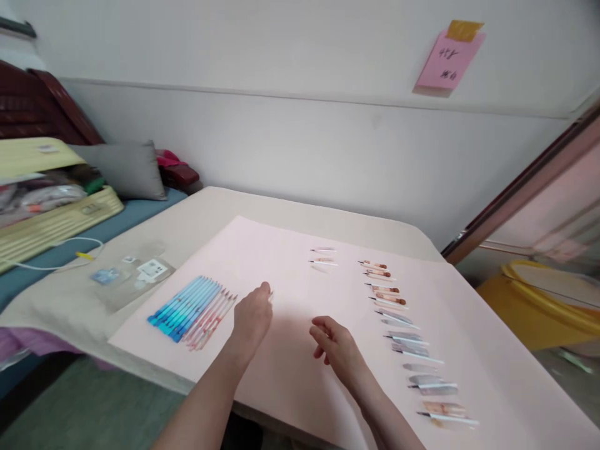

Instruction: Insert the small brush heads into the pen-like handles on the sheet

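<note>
My left hand is closed above the pale pink sheet, just right of the pens. A small whitish tip shows at its fingertips; the rest is hidden. My right hand hovers to the right, fingers loosely curled and apart, with nothing visible in them. A row of blue pens lies side by side at the left, touching a group of white-and-red pens. Down the right side runs a column of slim white dark-tipped sticks, paired with small brown or grey pieces too blurred to name.
Two more small slim pieces lie at the sheet's far middle. Clear plastic packaging rests on the table's left. A yellow bin stands at right, a grey pillow and open yellow case at left. A pink note hangs on the wall.
</note>
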Motion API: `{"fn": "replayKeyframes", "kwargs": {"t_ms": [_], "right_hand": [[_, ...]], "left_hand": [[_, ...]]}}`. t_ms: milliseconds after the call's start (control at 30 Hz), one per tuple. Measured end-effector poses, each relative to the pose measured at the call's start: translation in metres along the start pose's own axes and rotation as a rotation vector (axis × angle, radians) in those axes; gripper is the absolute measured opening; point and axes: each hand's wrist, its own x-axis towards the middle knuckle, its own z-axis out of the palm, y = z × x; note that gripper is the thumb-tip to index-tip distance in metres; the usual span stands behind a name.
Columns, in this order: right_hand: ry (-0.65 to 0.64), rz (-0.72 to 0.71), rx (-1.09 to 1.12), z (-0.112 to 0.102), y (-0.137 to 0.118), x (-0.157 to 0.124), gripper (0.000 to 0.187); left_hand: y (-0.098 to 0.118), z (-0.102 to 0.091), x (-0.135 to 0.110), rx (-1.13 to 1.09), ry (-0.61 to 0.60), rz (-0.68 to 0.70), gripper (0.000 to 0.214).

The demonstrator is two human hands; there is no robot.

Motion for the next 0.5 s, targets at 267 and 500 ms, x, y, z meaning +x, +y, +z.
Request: {"fn": "replayKeyframes", "kwargs": {"t_ms": [267,500], "right_hand": [[-0.004,-0.007,-0.012,-0.006,0.001,0.002,0.032],[-0.014,-0.001,-0.012,-0.008,0.003,0.002,0.031]], "left_hand": [[0.006,0.007,-0.014,0.310,-0.041,0.049,0.022],[0.022,0.030,-0.026,0.120,-0.122,0.133,0.028]]}}
